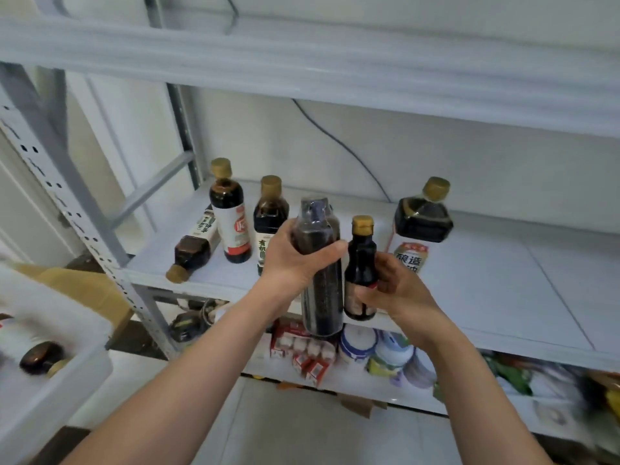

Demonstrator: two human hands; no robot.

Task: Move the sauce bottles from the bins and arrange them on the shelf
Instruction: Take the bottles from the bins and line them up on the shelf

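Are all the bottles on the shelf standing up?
No, the gold-capped bottle at the left end of the shelf lies on its side.

The white metal shelf at mid-frame carries four dark sauce bottles: a toppled bottle at left, a red-labelled bottle and a green-labelled bottle upright beside it, and a large bottle to the right. Its lower board holds red cartons.

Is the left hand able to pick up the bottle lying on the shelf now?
Probably not yet. The left hand grips a tall bottle, so it is full. The lying bottle itself sits near the shelf front with nothing before it.
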